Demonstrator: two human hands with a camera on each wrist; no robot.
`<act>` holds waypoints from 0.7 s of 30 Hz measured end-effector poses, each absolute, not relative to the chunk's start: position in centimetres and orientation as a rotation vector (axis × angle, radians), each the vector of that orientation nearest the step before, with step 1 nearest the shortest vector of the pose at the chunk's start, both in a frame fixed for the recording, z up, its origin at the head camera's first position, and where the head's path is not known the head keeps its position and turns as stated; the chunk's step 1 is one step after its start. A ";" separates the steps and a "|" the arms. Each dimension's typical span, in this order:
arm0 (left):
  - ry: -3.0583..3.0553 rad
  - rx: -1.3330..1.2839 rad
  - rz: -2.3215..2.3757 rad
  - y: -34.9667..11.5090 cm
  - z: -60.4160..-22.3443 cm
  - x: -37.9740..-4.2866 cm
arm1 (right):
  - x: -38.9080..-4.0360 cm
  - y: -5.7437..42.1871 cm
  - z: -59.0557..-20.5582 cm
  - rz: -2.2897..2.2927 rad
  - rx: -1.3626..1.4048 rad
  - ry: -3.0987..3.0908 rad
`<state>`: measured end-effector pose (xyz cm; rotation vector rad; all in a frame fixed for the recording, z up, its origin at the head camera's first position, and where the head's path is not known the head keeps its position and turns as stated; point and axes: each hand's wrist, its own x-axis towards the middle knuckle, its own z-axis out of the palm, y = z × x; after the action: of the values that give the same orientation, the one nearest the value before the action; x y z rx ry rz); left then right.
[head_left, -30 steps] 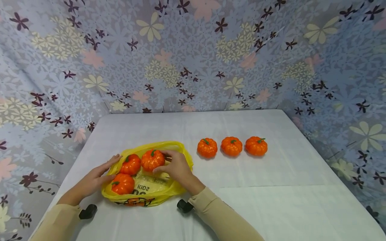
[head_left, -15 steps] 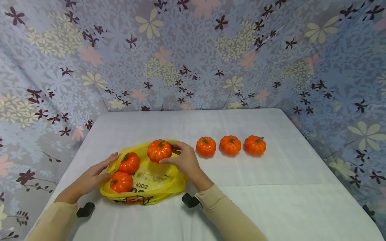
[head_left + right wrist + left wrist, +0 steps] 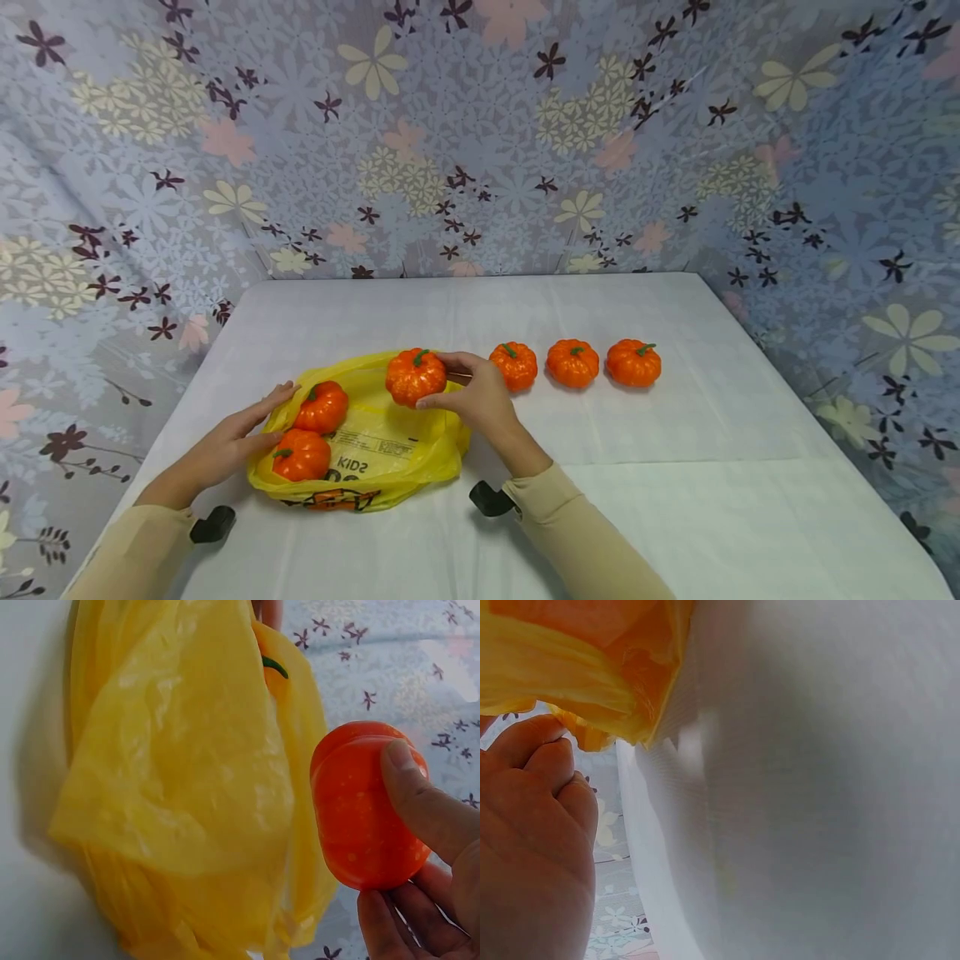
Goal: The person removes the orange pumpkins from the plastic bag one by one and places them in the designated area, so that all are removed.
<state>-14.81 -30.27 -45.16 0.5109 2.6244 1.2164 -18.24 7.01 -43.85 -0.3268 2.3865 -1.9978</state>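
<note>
Pumpkin (image 3: 415,379) sits in right hand (image 3: 480,392), gripped at its right side between thumb and fingers, green stem (image 3: 422,357) uppermost, above far right part of yellow bag (image 3: 435,425). Bag lies on white table (image 3: 712,517), mouth spread wide. Left hand (image 3: 225,446) holds bag's left edge, thumb inside, fingers outside. Two more pumpkins (image 3: 322,407) inside bag at left, close together. Row of three pumpkins (image 3: 572,363) on table, right of bag. Floral cloth (image 3: 480,125) behind table.
</note>
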 end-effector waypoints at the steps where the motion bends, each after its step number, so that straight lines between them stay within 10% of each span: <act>1: 2.624 0.511 1.218 -30.3 -45.2 -14.8 | -18.2 7.2 -43.8 -1.987 -0.322 2.394; 21: 2.639 0.539 1.210 -30.4 -45.3 -14.9 | -17.4 13.3 -43.5 -1.908 -0.206 2.601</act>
<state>-14.91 -30.42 -45.30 0.5389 2.6387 1.2096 -17.39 13.34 -43.48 -0.2060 2.6009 -1.9078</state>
